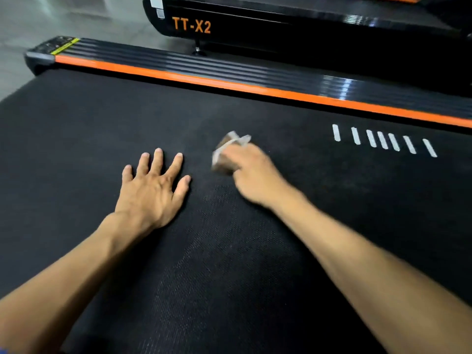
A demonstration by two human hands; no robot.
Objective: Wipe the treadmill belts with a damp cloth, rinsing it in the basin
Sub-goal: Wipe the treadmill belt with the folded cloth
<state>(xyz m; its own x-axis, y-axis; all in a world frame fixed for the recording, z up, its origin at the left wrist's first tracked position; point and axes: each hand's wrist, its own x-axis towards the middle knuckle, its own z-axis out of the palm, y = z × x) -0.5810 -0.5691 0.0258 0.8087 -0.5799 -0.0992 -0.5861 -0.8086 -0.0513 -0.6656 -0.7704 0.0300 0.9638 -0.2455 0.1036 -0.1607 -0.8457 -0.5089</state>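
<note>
Head view. The person is leaning over a black belt point(229, 251), both bare forearms reaching forward across it.

Left hand point(153, 190): lying palm down on the belt, fingers point(158, 159) straight and spread apart, thumb out to the side. It is holding nothing, only resting on the surface.

Right hand point(251, 172): sitting on the belt just to the right of the left hand, the two apart. It is gripping a cloth point(229, 152), with the fingers curled down over it (the hand and cloth are blurred, so the exact finger placement cannot be told). The cloth is looking brownish with pale edges, bunched up, sticking out ahead of and to the left of the knuckles, and appearing to touch the belt.

Belt surface: showing a fine woven texture near the camera. A row of seven short white marks point(383, 140) is sitting on the belt to the right of the cloth, well apart from it.

Beyond the belt an orange stripe point(229, 85) is running along a ribbed black side rail point(204, 65). Behind that, a second black machine point(281, 24) is standing on a grey floor point(63, 19), lettered "TT-X2" in orange.
</note>
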